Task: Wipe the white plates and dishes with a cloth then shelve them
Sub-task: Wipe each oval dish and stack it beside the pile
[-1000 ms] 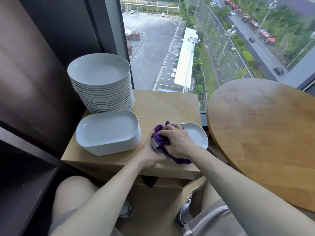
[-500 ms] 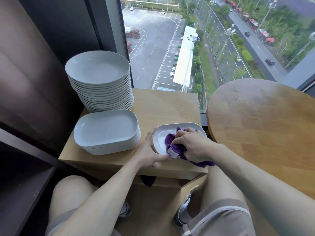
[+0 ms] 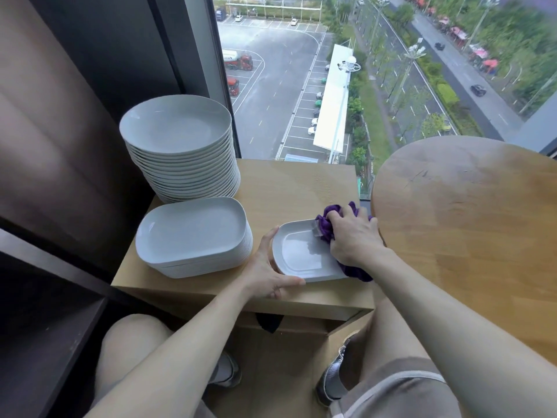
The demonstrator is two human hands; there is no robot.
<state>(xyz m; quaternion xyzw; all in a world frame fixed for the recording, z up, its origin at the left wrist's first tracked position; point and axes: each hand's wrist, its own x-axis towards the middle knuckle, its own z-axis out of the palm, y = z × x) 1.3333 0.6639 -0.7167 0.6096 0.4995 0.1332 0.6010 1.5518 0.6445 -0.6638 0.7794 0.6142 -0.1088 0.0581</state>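
Wipe in progress. The left hand grips the near-left end of a white rectangular dish, thumb along the near rim and fingers round the end, steadying it on the desk. The right hand is clenched round a bunched purple cloth and presses it on the dish's far-right corner.

Change: a second ago the cloth sat at the dish's left end, hard against the left hand. Half a second ago it was mid-dish. Now it is at the corner farthest from the left hand, and the bare bottom of the dish shows between the two hands. The hands, nearly touching before, now stand at opposite ends of the dish.

Reading: one full pass over the inner face looks done. This dish is probably close to ready, but it is not yet shelved.

Containers:
- The dish in hand holds only the cloth at its corner.
- Just left of the left hand is a stack of rectangular dishes, the top one empty.
- Beyond that, farther from both hands, stands a tall stack of round plates, the top plate empty.
- A dark shelf lies well left of the left hand; I cannot tell what it holds.
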